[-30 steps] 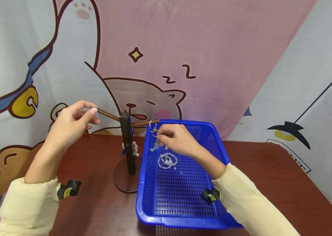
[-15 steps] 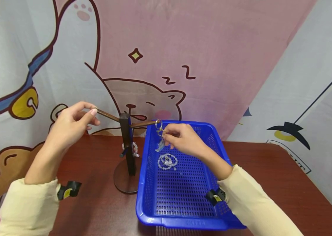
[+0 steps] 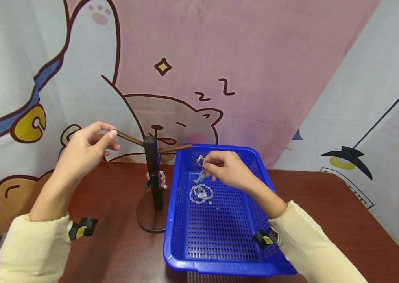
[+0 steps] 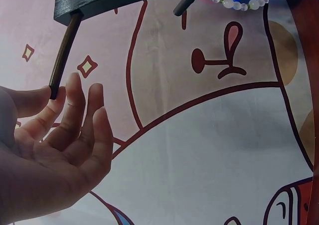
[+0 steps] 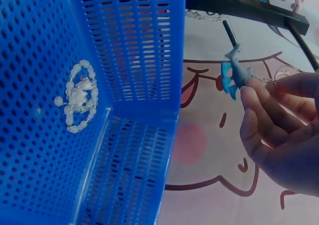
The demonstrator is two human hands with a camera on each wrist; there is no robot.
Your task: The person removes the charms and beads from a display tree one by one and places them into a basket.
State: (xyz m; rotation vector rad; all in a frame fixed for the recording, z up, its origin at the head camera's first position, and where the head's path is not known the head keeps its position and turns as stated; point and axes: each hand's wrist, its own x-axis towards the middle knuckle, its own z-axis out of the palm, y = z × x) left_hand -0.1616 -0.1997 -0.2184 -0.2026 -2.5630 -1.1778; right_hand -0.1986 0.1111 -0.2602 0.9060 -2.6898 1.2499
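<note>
My left hand (image 3: 87, 146) pinches the tip of the upper left peg (image 3: 129, 137) of a dark wooden jewelry stand (image 3: 152, 173); the left wrist view shows thumb and forefinger at the peg's end (image 4: 65, 55). Over the blue basket, my right hand (image 3: 230, 169) pinches a keychain (image 3: 200, 177) by its metal ring and chain. Its blue-grey fish-shaped charm (image 5: 240, 73) and a bright blue tail piece dangle below the fingers. The stand's upper right peg (image 3: 174, 149) is bare, apart from the keychain. A beaded bracelet (image 4: 228, 3) hangs from a lower peg.
A blue perforated plastic basket (image 3: 228, 268) stands right of the stand, on a reddish-brown table (image 3: 114, 236). Inside it lies a clear-beaded bracelet (image 5: 84, 64). The stand's round base (image 3: 150, 224) sits close against the basket's left wall. A cartoon-printed cloth (image 3: 256, 78) hangs behind.
My right hand has drawn the keychain to the right along the upper right peg and off its tip, then slightly down over the basket. My left hand has stayed on its peg.
</note>
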